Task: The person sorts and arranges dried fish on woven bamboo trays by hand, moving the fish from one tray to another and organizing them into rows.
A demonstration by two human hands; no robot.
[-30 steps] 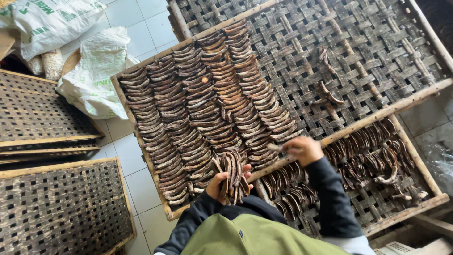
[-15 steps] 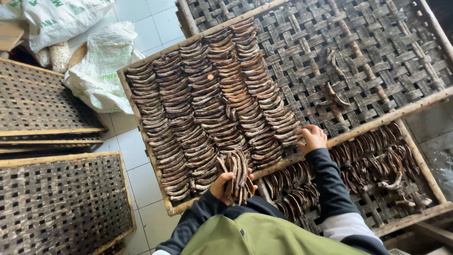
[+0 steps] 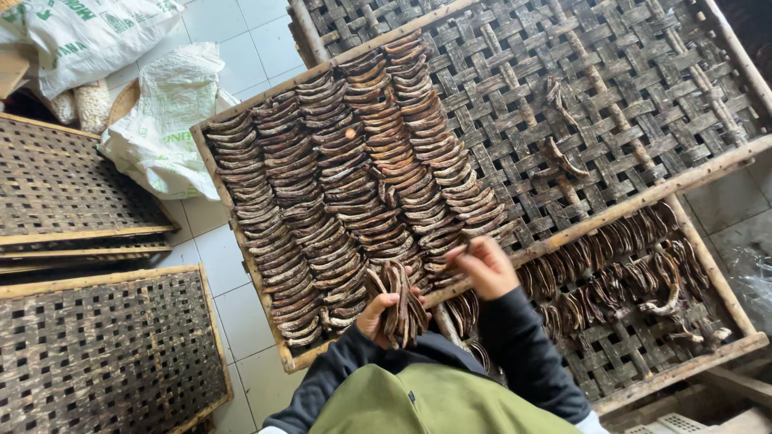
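The left hand (image 3: 378, 313) clutches a bundle of dark curved dried strips (image 3: 400, 299); the right hand (image 3: 482, 268) pinches one at the rows' end. The upper woven bamboo tray (image 3: 643, 104) is about half filled, its right half nearly bare.

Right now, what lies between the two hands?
In the head view, a few dark curved strips on the woven tray lie between left hand and right hand.

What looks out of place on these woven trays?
A few dark curved strips lie scattered on the bare right half of the upper woven tray, while the rest sit in tidy overlapping rows. On the lower tray, the strips at its right end look jumbled.
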